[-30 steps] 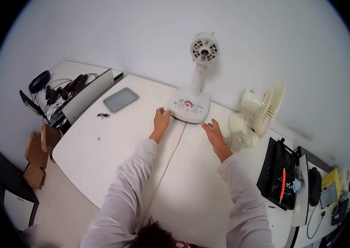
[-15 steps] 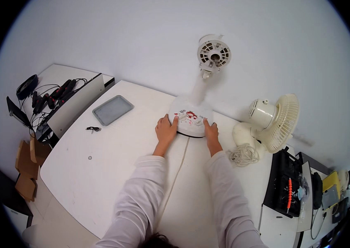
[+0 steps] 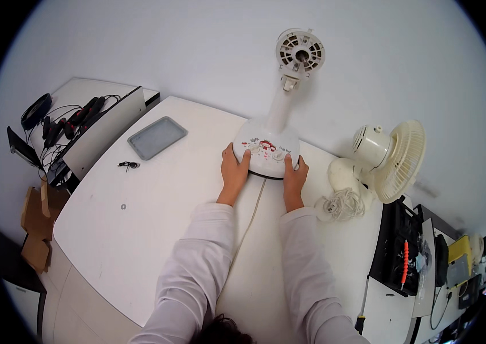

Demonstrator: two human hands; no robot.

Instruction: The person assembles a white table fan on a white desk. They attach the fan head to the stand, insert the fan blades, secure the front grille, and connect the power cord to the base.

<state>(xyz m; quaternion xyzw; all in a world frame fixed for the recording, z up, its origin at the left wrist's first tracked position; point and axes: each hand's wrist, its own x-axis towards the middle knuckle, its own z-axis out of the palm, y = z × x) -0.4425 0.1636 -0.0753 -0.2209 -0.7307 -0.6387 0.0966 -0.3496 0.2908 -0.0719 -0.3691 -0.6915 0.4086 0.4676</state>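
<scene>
A white desk fan without its blade or grille stands upright near the wall, its round base [image 3: 266, 156] printed with red figures and fitted with knobs. My left hand [image 3: 234, 174] grips the left side of this base, thumb on top. On the opposite side my right hand [image 3: 294, 179] holds it likewise. Above the neck, the bare motor head [image 3: 301, 53] shows a slotted front and a shaft. A thin cord [image 3: 253, 215] runs from the base toward me between my forearms.
To the right stands a cream fan [image 3: 370, 150] with a coiled cord [image 3: 343, 204]. A grey tray [image 3: 157, 138], short black cable [image 3: 129, 165] and small ring [image 3: 123, 207] lie on the left. A black tool case [image 3: 395, 252] and a screwdriver [image 3: 362, 309] are at right.
The whole view has shifted, so the table and fans sit higher in the picture. The screwdriver at lower right has come into view. Both hands keep their hold on the fan base.
</scene>
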